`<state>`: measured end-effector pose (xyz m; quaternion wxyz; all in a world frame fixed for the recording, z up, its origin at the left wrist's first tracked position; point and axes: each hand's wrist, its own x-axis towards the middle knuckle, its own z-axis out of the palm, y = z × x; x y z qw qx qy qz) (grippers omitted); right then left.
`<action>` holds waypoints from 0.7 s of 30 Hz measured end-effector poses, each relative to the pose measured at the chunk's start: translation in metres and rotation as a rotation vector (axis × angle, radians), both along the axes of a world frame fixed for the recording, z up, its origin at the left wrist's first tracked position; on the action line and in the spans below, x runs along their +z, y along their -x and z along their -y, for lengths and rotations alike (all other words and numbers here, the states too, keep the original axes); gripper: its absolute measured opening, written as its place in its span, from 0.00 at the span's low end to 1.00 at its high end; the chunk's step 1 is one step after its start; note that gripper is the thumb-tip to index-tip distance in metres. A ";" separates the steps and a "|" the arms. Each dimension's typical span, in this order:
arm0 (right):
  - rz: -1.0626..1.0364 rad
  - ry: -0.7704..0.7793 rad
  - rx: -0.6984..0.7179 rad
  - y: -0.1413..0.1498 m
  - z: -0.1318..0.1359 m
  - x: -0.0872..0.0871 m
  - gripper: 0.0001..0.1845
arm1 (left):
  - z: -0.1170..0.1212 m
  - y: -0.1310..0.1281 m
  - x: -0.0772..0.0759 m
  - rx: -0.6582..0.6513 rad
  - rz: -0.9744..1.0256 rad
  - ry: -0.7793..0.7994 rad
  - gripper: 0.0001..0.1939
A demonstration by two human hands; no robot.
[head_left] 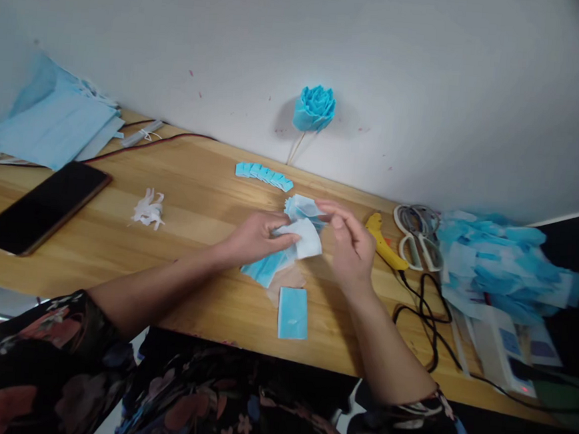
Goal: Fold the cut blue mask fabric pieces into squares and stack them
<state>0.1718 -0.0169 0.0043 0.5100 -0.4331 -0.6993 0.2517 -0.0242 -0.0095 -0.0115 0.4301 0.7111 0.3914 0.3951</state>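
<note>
Between my hands is a piece of thin white and pale blue mask fabric [308,238]. My left hand [260,238] pinches it between thumb and fingers. My right hand [352,242] is at its right side, fingers bent against the raised far edge. Beneath the hands lies a pleated blue mask piece [268,267], partly covered. Closer to me sits a folded blue fabric rectangle [293,314]. Beyond the hands, a row of small folded blue pieces [263,173] lies on the wooden table [197,170]. A blue fabric flower [315,109] on a thin stick leans against the wall.
At left are a phone [42,207], stacked blue masks [64,116] and white scraps [148,208]. To the right lie a yellow glue gun [385,243], white-handled scissors [420,251], black cable [420,307], a pile of blue fabric [501,264] and a white power strip [502,347].
</note>
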 end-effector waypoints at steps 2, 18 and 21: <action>-0.098 0.092 0.016 -0.004 -0.004 -0.003 0.18 | -0.001 0.001 0.001 0.085 0.102 0.126 0.14; -0.061 0.313 0.168 0.000 -0.008 -0.013 0.15 | -0.003 0.003 0.002 0.182 0.239 0.254 0.13; -0.049 0.290 0.138 0.000 -0.008 -0.014 0.12 | -0.005 0.003 0.002 0.156 0.264 0.277 0.14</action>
